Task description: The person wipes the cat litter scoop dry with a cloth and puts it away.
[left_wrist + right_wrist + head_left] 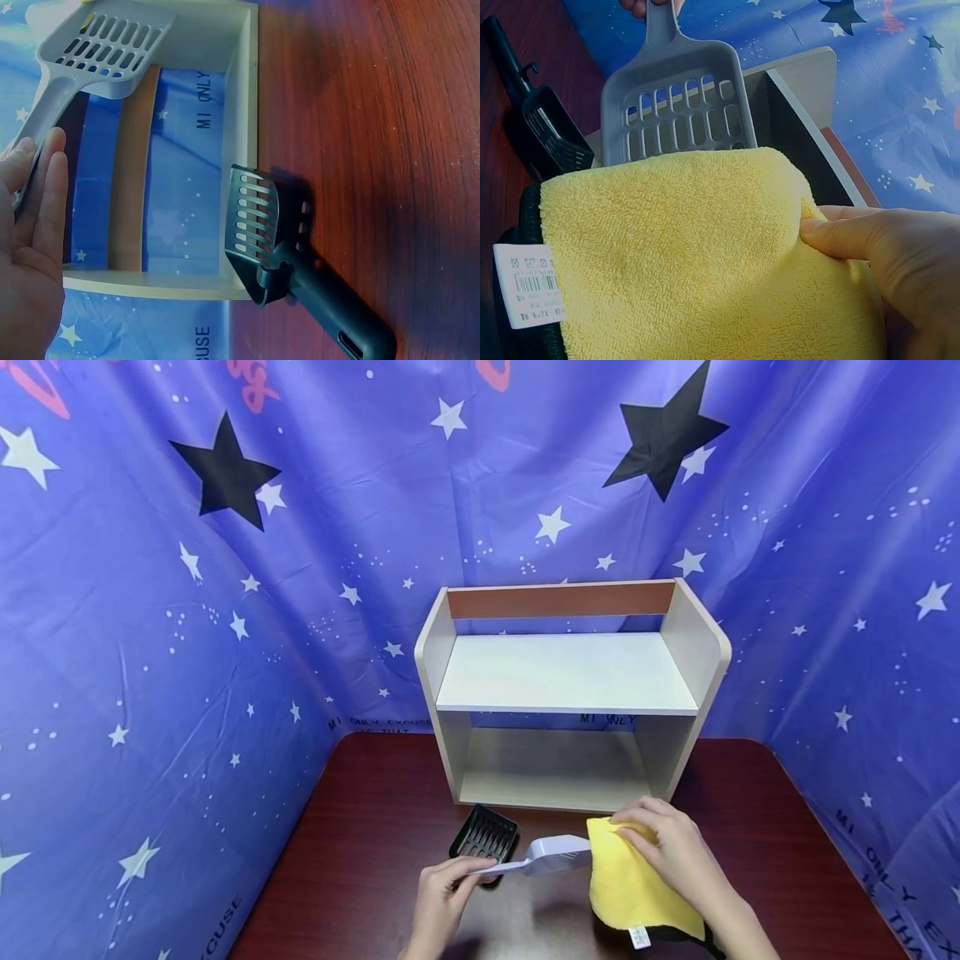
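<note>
The left hand (441, 897) is pinching a gray litter scoop (558, 847), the right hand (675, 847) a yellow cloth (630, 887) seemingly touching it, over a reddish-brown bench (360, 835) before a starry curtain (360, 485).

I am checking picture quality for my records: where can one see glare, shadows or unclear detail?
Head view: pale glare on the table below the grey scoop; left wrist: a dark shadow beside the black scoop; right wrist: the tag on the yellow cloth has print too unclear to read.
</note>
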`<state>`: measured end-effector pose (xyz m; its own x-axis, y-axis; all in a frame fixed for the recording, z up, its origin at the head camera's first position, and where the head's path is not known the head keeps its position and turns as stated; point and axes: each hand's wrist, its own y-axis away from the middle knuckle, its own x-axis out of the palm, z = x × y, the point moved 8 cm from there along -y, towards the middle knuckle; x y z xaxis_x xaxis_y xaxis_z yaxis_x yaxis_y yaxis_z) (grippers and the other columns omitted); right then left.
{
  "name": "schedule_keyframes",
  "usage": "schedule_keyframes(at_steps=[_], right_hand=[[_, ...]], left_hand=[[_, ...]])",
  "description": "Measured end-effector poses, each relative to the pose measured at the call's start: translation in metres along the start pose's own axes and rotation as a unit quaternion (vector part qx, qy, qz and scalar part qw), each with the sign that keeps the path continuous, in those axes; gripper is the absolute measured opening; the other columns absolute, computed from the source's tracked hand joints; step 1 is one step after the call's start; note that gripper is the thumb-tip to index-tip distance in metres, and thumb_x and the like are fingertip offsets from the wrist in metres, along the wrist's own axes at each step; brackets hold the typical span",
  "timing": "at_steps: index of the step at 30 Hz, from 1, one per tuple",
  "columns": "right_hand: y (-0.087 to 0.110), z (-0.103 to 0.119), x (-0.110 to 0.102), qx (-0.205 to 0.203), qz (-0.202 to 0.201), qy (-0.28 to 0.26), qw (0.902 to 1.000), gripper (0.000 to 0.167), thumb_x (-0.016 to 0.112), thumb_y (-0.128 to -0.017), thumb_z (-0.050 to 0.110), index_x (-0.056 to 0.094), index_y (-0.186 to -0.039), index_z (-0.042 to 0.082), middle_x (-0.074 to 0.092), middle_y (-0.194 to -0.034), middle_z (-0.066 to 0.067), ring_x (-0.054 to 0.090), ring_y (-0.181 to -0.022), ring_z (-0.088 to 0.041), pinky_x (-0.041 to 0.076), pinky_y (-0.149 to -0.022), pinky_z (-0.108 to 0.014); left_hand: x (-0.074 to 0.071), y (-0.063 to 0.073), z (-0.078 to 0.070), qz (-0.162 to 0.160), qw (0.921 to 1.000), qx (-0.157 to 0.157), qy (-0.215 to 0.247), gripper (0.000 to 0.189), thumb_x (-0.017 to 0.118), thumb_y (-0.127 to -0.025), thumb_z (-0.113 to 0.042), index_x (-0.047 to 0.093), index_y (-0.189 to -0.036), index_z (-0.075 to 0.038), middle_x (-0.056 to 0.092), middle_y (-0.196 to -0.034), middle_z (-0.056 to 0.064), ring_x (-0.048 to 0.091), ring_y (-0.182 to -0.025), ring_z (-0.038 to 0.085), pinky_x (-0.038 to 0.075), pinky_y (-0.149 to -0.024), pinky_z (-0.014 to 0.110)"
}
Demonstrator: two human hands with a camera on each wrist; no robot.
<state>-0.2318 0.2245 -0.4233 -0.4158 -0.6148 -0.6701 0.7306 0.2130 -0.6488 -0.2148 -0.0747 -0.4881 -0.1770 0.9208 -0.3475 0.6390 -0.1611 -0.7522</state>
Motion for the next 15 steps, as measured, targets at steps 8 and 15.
schedule_keyframes(at_steps=[8,15], right_hand=[[0.0010,-0.0023,-0.0031,0.004,-0.001,0.001,1.0000,0.031,0.085,-0.070,0.000,0.075,-0.087,0.024,0.069,-0.087,0.016,0.064,-0.079,-0.004,0.044,-0.071,-0.010],[-0.0006,0.0003,-0.0068,0.003,0.003,-0.018,0.9998,0.033,0.085,-0.070,0.000,0.075,-0.087,0.026,0.069,-0.087,0.017,0.066,-0.082,-0.004,0.045,-0.076,-0.007]], left_hand=[[-0.0024,0.0015,0.0008,0.001,0.9999,-0.006,0.012,0.020,0.073,-0.083,0.002,0.078,-0.098,-0.010,0.078,-0.084,0.004,0.071,-0.073,0.005,0.054,-0.066,0.010],[-0.0087,0.0042,0.0041,-0.012,0.9999,0.002,0.001,0.022,0.075,-0.080,0.006,0.078,-0.097,-0.009,0.078,-0.085,0.006,0.071,-0.074,0.005,0.053,-0.066,0.010]])
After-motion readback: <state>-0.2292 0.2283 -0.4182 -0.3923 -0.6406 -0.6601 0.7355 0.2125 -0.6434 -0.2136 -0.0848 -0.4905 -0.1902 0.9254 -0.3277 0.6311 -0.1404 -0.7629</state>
